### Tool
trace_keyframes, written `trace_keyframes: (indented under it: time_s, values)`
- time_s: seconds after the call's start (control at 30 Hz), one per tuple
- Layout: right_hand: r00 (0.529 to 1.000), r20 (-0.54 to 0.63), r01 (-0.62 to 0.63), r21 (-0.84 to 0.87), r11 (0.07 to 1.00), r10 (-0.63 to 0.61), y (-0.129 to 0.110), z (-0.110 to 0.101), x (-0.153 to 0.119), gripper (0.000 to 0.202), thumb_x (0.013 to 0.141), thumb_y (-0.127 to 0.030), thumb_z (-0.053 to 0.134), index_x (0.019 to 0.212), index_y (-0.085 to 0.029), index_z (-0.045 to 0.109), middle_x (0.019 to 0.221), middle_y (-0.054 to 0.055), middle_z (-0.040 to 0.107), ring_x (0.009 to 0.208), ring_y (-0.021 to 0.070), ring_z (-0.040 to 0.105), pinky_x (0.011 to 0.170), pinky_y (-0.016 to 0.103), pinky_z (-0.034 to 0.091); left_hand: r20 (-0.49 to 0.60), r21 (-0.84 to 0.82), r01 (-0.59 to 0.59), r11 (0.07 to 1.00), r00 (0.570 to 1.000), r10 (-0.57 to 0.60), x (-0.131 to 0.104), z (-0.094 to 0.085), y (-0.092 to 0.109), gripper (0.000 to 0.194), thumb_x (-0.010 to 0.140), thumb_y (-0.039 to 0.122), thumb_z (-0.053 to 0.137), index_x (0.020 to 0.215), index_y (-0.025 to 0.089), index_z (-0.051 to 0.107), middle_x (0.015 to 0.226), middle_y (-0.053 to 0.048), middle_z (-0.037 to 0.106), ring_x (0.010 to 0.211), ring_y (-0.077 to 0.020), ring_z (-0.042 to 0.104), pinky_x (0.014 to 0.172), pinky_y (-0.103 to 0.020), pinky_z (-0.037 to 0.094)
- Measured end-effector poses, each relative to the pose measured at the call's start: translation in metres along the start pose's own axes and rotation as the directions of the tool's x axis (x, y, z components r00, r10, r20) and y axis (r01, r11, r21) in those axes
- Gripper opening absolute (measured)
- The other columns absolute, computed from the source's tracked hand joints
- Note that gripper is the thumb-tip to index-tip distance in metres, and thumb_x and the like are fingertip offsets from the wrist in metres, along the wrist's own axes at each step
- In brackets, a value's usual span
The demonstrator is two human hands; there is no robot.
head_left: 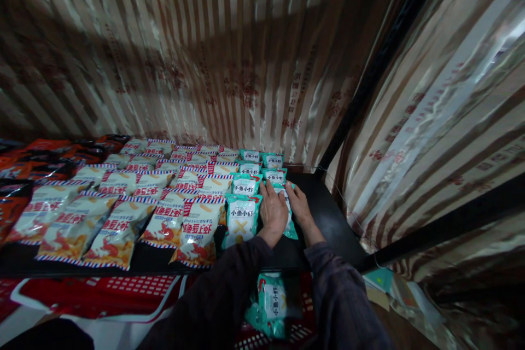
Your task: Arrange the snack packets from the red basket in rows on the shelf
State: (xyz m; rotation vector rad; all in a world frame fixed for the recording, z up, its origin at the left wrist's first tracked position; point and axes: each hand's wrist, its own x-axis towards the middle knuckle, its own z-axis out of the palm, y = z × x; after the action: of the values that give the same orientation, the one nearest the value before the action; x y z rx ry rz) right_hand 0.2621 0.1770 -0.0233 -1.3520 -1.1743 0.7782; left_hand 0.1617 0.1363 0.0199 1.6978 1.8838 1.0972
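Observation:
On a black shelf (pixel 334 219), teal-and-white snack bags stand in two columns. My left hand (pixel 274 209) and my right hand (pixel 299 205) are on either side of the front bag (pixel 290 224) in the right column, with that bag between them. Both hands hold it, and they cover much of its face. Just left of my left hand stands the front teal bag (pixel 241 219) of the other column. White-and-red snack bags (pixel 199 229) fill the rows further left.
Orange-and-black bags (pixel 41 158) lie at the far left. Below the shelf are a red basket (pixel 123 290) and more teal bags (pixel 273 301). A black post (pixel 348 115) rises at the shelf's right back corner. Striped curtains (pixel 229 65) hang behind and to the right.

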Motion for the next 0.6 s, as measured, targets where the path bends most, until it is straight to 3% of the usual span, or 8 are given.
trace_keyframes:
  time_s: [0.2, 0.43, 0.6]
  values:
    - [1.000, -0.003, 0.020, 0.024, 1.000, -0.020, -0.002, 0.000, -0.004, 0.053, 0.075, -0.067, 0.059, 0.089, -0.017, 0.072, 0.083, 0.003, 0.072, 0.081, 0.0204, 0.061, 0.079, 0.032, 0.048, -0.022, 0.023, -0.050, 0.999, 0.999, 0.050, -0.002, 0.003, -0.001, 0.049, 0.092, 0.021, 0.043, 0.139, 0.006, 0.044, 0.151, -0.025, 0.036, 0.133, -0.0320, 0.048, 0.105, -0.043, 0.046]
    - [0.999, -0.026, -0.018, 0.119, 0.993, 0.022, 0.003, 0.000, -0.004, 0.057, 0.069, -0.068, 0.064, 0.090, -0.016, 0.073, 0.080, 0.003, 0.072, 0.075, 0.0194, 0.061, 0.071, 0.031, 0.049, -0.046, 0.016, -0.164, 0.986, 0.985, 0.164, -0.003, 0.012, -0.011, 0.051, 0.090, 0.015, 0.041, 0.139, 0.003, 0.041, 0.152, -0.024, 0.034, 0.146, -0.0306, 0.024, 0.117, -0.048, 0.030]
    - [0.998, -0.044, -0.032, 0.149, 0.988, 0.039, 0.002, 0.000, -0.006, 0.061, 0.064, -0.070, 0.067, 0.091, -0.016, 0.074, 0.083, 0.005, 0.073, 0.079, 0.0221, 0.064, 0.076, 0.034, 0.051, 0.024, 0.116, -0.352, 0.929, 0.936, 0.351, -0.016, 0.008, -0.013, 0.052, 0.088, 0.008, 0.037, 0.140, 0.002, 0.042, 0.152, -0.021, 0.036, 0.147, -0.0292, 0.021, 0.119, -0.049, 0.026]
